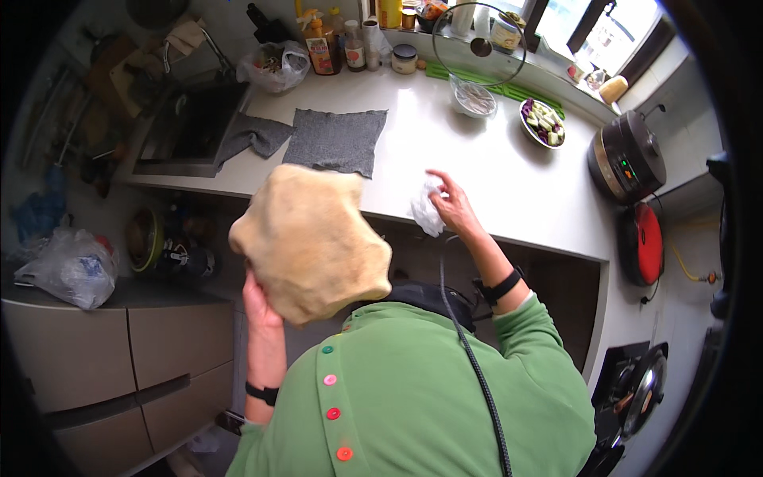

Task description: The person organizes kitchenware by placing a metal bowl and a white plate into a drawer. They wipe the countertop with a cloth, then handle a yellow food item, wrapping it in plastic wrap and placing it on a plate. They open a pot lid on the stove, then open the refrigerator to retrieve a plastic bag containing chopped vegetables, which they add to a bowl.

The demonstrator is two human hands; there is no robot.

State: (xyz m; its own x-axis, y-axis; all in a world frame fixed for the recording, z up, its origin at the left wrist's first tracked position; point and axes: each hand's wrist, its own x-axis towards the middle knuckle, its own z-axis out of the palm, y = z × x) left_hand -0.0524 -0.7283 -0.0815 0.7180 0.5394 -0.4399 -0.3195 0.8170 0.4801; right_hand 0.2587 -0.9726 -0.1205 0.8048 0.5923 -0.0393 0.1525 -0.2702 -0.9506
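Observation:
My left hand [262,298] grips the lower left side of a large tan, lumpy piece [313,244] with blunt lobes around its edge. It looks like dough or a root, but the picture does not settle which. It is held up close to my chest and covers part of the counter's front edge. To the right, my right hand [456,206] pinches a crumpled thin plastic bag [427,208] over the counter edge. Beyond the tan piece, a grey cloth [337,140] lies flat on the white counter [411,137].
A sink [191,125] is at left. A bowl of cut vegetables [542,123], a film-covered bowl [475,99] and a glass lid [480,47] sit at the back. An electric cooker [627,158] stands right. A cord [471,352] hangs down my front.

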